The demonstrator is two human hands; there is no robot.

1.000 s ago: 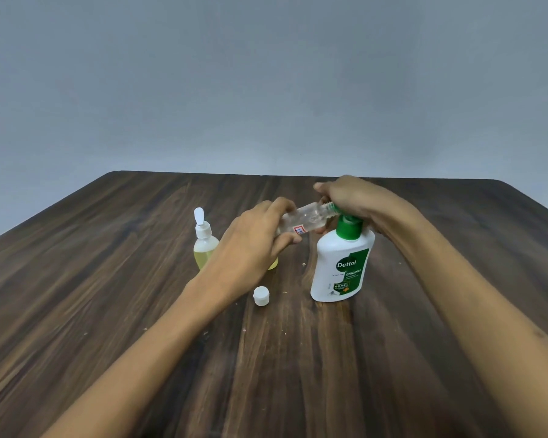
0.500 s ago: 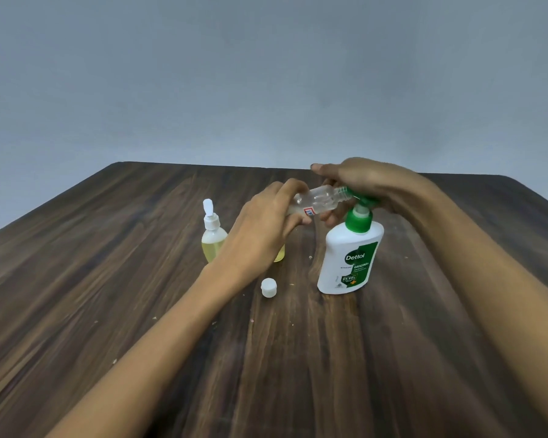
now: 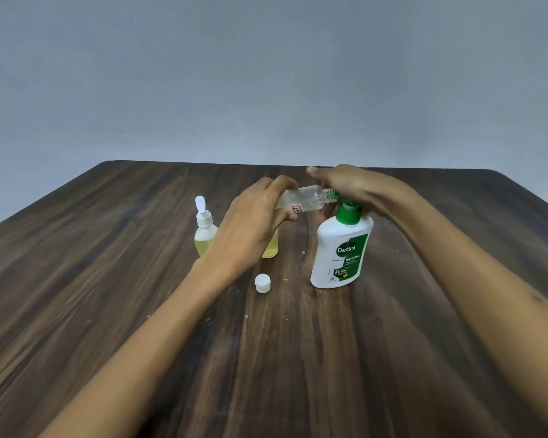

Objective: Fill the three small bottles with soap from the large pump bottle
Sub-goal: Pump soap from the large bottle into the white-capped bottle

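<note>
The large white pump bottle (image 3: 340, 251) with a green label and green pump stands right of centre on the table. My right hand (image 3: 351, 188) lies over its pump head. My left hand (image 3: 253, 222) holds a small clear bottle (image 3: 307, 199) almost sideways, its threaded open neck at the pump's nozzle. A second small bottle (image 3: 204, 235) with yellow soap and a flipped-open white cap stands at the left. Behind my left hand a third small bottle (image 3: 271, 246) with yellow soap shows only in part.
A loose white cap (image 3: 262, 283) lies on the dark wooden table (image 3: 108, 279) in front of my left wrist. Small crumbs dot the wood. A plain grey wall rises behind the table's far edge.
The pump head has risen from its pressed position, and my right hand rose with it. The clear bottle stays at the nozzle. The camera view tilted slightly.
</note>
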